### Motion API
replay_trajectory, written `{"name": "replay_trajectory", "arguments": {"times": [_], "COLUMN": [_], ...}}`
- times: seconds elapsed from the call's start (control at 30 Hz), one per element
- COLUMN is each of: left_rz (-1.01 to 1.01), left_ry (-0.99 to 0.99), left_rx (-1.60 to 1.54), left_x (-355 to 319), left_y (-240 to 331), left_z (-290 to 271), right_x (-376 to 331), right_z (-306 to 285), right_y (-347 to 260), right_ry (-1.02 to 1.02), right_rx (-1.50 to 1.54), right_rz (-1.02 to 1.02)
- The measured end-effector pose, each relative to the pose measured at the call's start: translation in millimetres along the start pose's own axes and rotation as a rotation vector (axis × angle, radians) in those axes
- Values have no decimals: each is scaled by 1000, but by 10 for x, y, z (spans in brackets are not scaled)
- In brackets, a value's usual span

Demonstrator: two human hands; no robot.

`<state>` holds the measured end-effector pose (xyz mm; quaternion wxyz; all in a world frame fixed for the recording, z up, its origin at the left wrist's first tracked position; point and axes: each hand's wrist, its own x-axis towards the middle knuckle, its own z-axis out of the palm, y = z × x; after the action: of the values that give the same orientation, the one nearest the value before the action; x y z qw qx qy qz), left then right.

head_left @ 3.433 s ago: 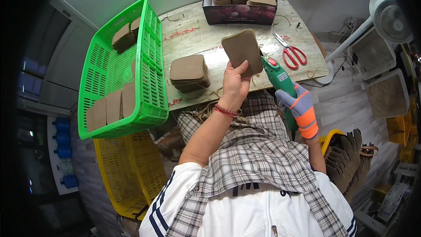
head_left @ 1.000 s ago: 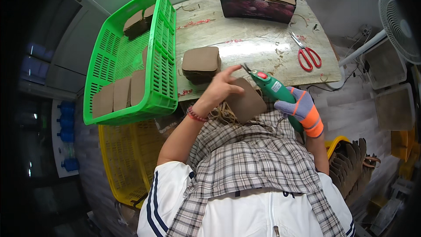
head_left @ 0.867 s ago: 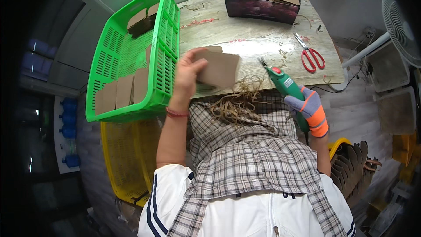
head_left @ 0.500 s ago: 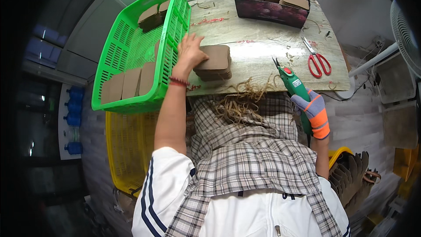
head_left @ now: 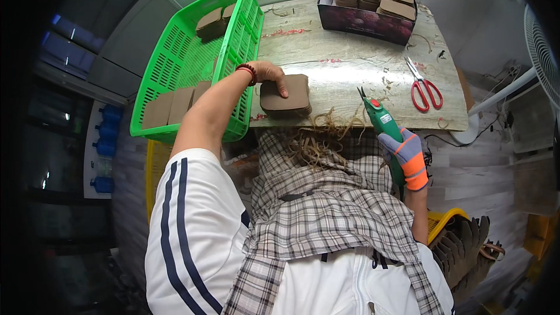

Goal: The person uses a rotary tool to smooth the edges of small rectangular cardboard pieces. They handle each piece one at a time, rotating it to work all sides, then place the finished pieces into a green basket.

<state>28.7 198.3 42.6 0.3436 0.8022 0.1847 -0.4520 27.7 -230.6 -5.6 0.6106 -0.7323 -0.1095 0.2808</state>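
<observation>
My left hand (head_left: 270, 74), bare with a red bead bracelet, is at the far left corner of a stack of brown rounded-corner pieces (head_left: 291, 94) near the table's front edge. Its thumb presses on the top piece and the other fingers bend down, mostly hidden. In a grey and orange glove, my right hand (head_left: 404, 154) grips green electric scissors (head_left: 385, 121), their narrow blades pointing away over the table. Thin brown trimmings (head_left: 315, 146) lie on the front edge and across my plaid apron.
A green plastic basket (head_left: 255, 29) with brown pieces stands left of the stack. A dark box (head_left: 364, 25) holds more stacks at the back. Red-handled scissors (head_left: 427, 94) lie on the table (head_left: 344, 76) at right, beside a white fan (head_left: 539, 41). A yellow basket (head_left: 443, 221) sits lower right.
My left hand has gone from spread fingers at the stack's far left side to a bent grip with the thumb over its top. The electric scissors have shifted slightly left in my right hand.
</observation>
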Motion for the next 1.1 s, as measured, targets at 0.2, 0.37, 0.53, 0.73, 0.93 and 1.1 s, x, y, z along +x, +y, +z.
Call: {"name": "replay_trajectory", "arguments": {"times": [0.2,0.37,0.53,0.73,0.93,1.1], "left_rz": [11,120,109,165,277,299], "left_ry": [76,224,281,324,749,1121], "left_rx": [-365,-222,-304,-379,114,510], "left_x": [-111,-219,-344,-291,-598,-209], "left_y": [-145,-149,-137,-269,359,405], "left_z": [286,502,629,681,828,948], "right_x": [35,87,186,166,234,577], "right_z": [0,-11,7,87,128,279], "right_y": [83,134,279,270,217,52], "right_ry": [-31,-43,-34,-43,20,77], "right_rx": [6,38,-21,-5,-44,-105], "right_rz": [-47,11,-14,0,-15,-3]}}
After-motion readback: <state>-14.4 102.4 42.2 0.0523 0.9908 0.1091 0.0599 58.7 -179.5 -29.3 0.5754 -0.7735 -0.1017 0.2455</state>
